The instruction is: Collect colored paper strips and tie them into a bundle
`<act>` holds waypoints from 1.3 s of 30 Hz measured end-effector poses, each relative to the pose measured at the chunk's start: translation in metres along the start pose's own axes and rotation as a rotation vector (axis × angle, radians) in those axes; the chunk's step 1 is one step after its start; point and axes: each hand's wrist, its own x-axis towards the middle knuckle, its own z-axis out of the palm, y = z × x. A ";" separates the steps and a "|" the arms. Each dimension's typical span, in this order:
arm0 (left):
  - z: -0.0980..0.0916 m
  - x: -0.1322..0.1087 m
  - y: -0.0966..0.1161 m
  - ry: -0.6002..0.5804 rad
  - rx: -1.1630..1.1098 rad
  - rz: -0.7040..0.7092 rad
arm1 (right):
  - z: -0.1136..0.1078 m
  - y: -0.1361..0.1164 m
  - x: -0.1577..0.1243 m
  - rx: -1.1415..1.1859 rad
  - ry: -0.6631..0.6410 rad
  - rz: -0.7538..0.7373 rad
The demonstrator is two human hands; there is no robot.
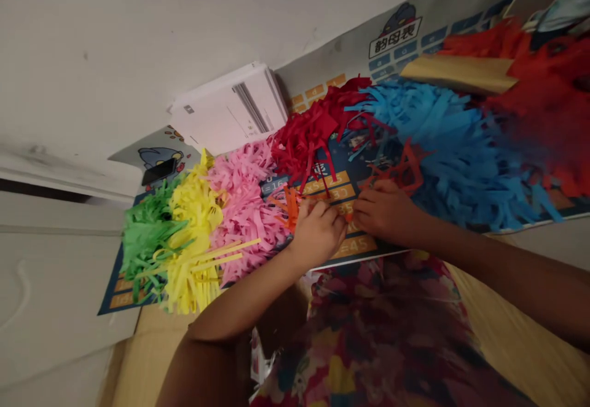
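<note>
Nearest, a floral garment (369, 333) is seen across the lap, and both forearms are brought in over it. The left hand (318, 230) and the right hand (388, 211) are met knuckle to knuckle just inside the near edge of the printed mat (354, 248). Each grip is pinched shut on one small orange strip (349, 216), which is held low, seemingly for steadiness. Loose orange strips (289, 205) are left just beside the left hand. Open room is confined to the bare patch around the hands. Beyond, it is ringed by a green pile (147, 235), a yellow pile (193, 241), a pink pile (244, 210), a red pile (313, 130) and a blue pile (442, 142), kept apart by colour. Farthest, a white box (230, 109) is set against the wall (138, 26).
</note>
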 end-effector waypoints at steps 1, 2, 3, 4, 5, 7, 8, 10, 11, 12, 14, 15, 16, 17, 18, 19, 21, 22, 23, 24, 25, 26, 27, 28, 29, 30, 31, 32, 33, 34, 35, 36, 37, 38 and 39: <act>0.002 0.001 -0.001 0.014 0.005 -0.004 | 0.001 0.000 0.001 0.012 0.013 0.034; 0.004 0.002 -0.002 0.027 0.014 -0.007 | 0.002 0.000 0.001 0.016 0.024 0.067; 0.005 0.002 -0.002 0.036 0.023 -0.006 | 0.002 -0.002 0.002 0.013 0.037 0.089; 0.007 0.001 -0.003 0.045 0.031 -0.005 | 0.002 -0.005 0.003 0.002 0.050 0.098; 0.008 -0.001 -0.003 0.050 0.037 -0.003 | 0.003 -0.008 0.003 -0.009 0.060 0.097; 0.008 -0.005 -0.002 0.056 0.041 0.009 | 0.004 -0.016 0.002 -0.029 0.078 0.069; 0.008 -0.008 -0.001 0.057 0.037 0.018 | 0.004 -0.018 0.000 -0.037 0.075 0.050; 0.007 -0.015 0.001 0.063 0.006 0.022 | 0.003 -0.020 -0.006 -0.043 0.044 0.033; 0.006 -0.019 0.001 0.074 -0.024 0.014 | 0.002 -0.019 -0.010 -0.041 0.033 0.027; 0.006 -0.023 0.001 0.090 -0.062 -0.003 | 0.001 -0.016 -0.014 -0.033 0.027 0.016; 0.006 -0.032 0.001 0.122 -0.143 -0.045 | -0.001 -0.008 -0.024 0.005 0.033 0.002; 0.006 -0.036 0.001 0.136 -0.184 -0.068 | -0.002 -0.004 -0.028 0.037 0.053 -0.001; 0.007 -0.040 0.000 0.145 -0.223 -0.091 | -0.002 0.000 -0.032 0.073 0.071 0.005; 0.007 -0.043 -0.001 0.149 -0.259 -0.112 | -0.001 0.004 -0.035 0.109 0.086 0.021; 0.008 -0.045 -0.002 0.146 -0.291 -0.137 | 0.000 0.007 -0.038 0.146 0.102 0.037; 0.008 -0.047 -0.003 0.144 -0.321 -0.159 | 0.001 0.009 -0.039 0.180 0.112 0.057; 0.006 -0.047 -0.005 0.129 -0.378 -0.196 | 0.005 0.013 -0.041 0.243 0.101 0.107; 0.005 -0.047 -0.006 0.116 -0.407 -0.212 | 0.006 0.014 -0.041 0.272 0.082 0.134; 0.004 -0.046 -0.007 0.101 -0.438 -0.230 | 0.007 0.015 -0.041 0.300 0.061 0.157; 0.003 -0.045 -0.008 0.086 -0.470 -0.247 | 0.008 0.017 -0.041 0.325 0.048 0.172; 0.002 -0.044 -0.008 0.075 -0.501 -0.264 | 0.009 0.018 -0.042 0.345 0.040 0.178; 0.001 -0.043 -0.008 0.064 -0.528 -0.283 | 0.009 0.020 -0.043 0.363 0.035 0.175; 0.000 -0.042 -0.008 0.059 -0.549 -0.300 | 0.008 0.022 -0.044 0.377 0.035 0.168; 0.000 -0.041 -0.008 0.058 -0.564 -0.316 | 0.008 0.023 -0.044 0.387 0.033 0.167; -0.001 -0.040 -0.008 0.058 -0.573 -0.333 | 0.007 0.024 -0.045 0.397 0.026 0.172; -0.001 -0.040 -0.007 0.054 -0.575 -0.349 | 0.006 0.025 -0.045 0.408 0.013 0.185; -0.001 -0.039 -0.007 0.047 -0.573 -0.366 | 0.005 0.026 -0.045 0.419 -0.002 0.204; -0.001 -0.039 -0.007 0.035 -0.568 -0.379 | 0.005 0.026 -0.045 0.431 -0.020 0.226; 0.000 -0.038 -0.006 0.019 -0.562 -0.391 | 0.004 0.027 -0.044 0.444 -0.038 0.248; 0.000 -0.038 -0.006 0.002 -0.554 -0.402 | 0.003 0.026 -0.042 0.459 -0.053 0.265; 0.000 -0.037 -0.006 -0.014 -0.545 -0.412 | 0.003 0.026 -0.041 0.473 -0.062 0.284; 0.000 -0.036 -0.005 -0.027 -0.536 -0.420 | 0.002 0.025 -0.039 0.485 -0.068 0.304; 0.000 -0.035 -0.005 -0.039 -0.527 -0.426 | 0.002 0.024 -0.038 0.497 -0.075 0.320; -0.001 -0.034 -0.005 -0.050 -0.517 -0.433 | 0.002 0.024 -0.036 0.504 -0.086 0.335; -0.001 -0.033 -0.004 -0.063 -0.507 -0.440 | 0.002 0.023 -0.034 0.504 -0.102 0.348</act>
